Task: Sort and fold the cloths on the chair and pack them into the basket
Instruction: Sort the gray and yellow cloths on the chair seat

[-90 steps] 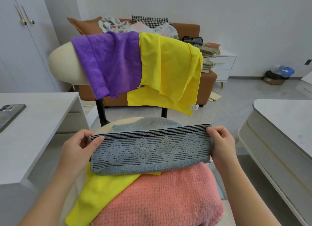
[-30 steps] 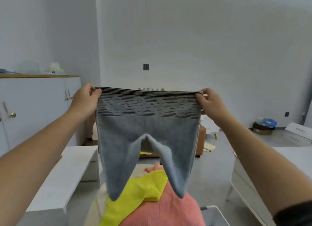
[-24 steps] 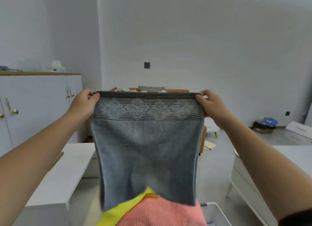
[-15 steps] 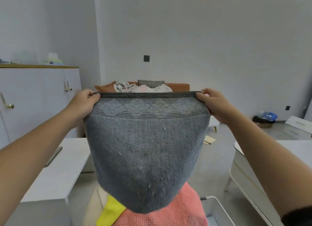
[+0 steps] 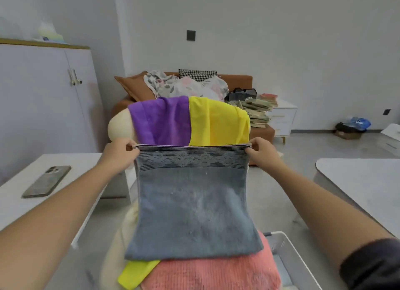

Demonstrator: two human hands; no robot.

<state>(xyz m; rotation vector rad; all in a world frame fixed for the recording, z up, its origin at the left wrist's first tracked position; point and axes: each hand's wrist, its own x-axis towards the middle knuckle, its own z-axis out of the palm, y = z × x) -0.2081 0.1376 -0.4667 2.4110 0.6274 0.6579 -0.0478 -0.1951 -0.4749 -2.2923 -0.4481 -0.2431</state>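
In the middle of the frame a grey towel point(image 5: 192, 207) with a striped, diamond-patterned band along its top edge is held up by its two upper corners. The left hand point(image 5: 120, 147) pinches the left corner between thumb and curled fingers, and the right hand point(image 5: 260, 147) pinches the right corner the same way, so the top edge is stretched taut between them. The towel slopes down toward the lower part of the frame, where its bottom edge rests on a pink cloth point(image 5: 212, 274) piled on the chair seat. A yellow cloth point(image 5: 136, 272) pokes out from under the towel at the lower left of that pile.

Just above the hands, the cream chair backrest point(image 5: 119, 125) carries a purple cloth point(image 5: 162, 120) and, touching it on the right, a second yellow cloth point(image 5: 218, 120), both draped over the top.

At the lower right, beside the pink cloth, the rim of a white basket point(image 5: 290, 253) shows; its inside is mostly cut off, so its contents cannot be told.

A phone point(image 5: 46, 181) lies flat on the white tabletop point(image 5: 15, 203) at the left. Another pale tabletop point(image 5: 368, 181) sits at the right edge. Behind the chair stands a brown sofa point(image 5: 242, 79) heaped with patterned fabric.
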